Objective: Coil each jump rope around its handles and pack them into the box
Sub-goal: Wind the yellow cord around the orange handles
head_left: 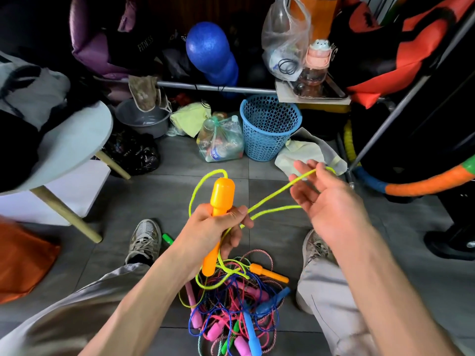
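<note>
Left hand (216, 227) grips an orange handle (218, 219); right hand (326, 199), fingers relaxed, carries a yellow rope (272, 196) loop — coiling barely begun, tangled pile (231, 312) near, no box visible.

An orange handle (218, 222) trailed a neon yellow-green rope (272, 195) above a tangle of pink, blue, red and green ropes (231, 312) on grey floor tiles (180, 163). Behind stood a light blue perforated basket (268, 127), a deep blue ball (208, 47), a white table (77, 140) and an orange-and-black bag (401, 42).
</note>
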`<act>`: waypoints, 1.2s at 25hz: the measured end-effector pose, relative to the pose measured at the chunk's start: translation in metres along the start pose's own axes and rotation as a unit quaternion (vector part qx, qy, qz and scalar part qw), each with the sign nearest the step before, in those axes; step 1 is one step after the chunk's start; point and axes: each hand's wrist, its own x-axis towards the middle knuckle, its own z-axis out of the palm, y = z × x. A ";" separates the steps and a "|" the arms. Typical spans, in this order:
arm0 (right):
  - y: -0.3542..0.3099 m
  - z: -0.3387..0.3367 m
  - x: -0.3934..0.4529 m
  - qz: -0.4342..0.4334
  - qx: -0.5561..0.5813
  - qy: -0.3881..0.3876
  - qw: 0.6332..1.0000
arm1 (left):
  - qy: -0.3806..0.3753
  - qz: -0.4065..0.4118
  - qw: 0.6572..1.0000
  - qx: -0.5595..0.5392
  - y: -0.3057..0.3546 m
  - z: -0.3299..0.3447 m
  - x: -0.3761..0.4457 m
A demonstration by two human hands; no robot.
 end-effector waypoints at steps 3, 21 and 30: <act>0.010 0.009 -0.010 0.179 -0.095 -0.086 0.975 | 0.015 0.015 1.000 -0.018 -0.001 0.000 0.001; 0.042 0.022 -0.025 0.179 -0.124 -0.143 0.965 | 0.014 0.026 1.000 0.000 0.001 0.003 0.002; 0.017 0.007 -0.008 -0.001 0.023 -0.012 1.000 | -0.024 0.034 0.997 0.062 0.002 0.003 0.002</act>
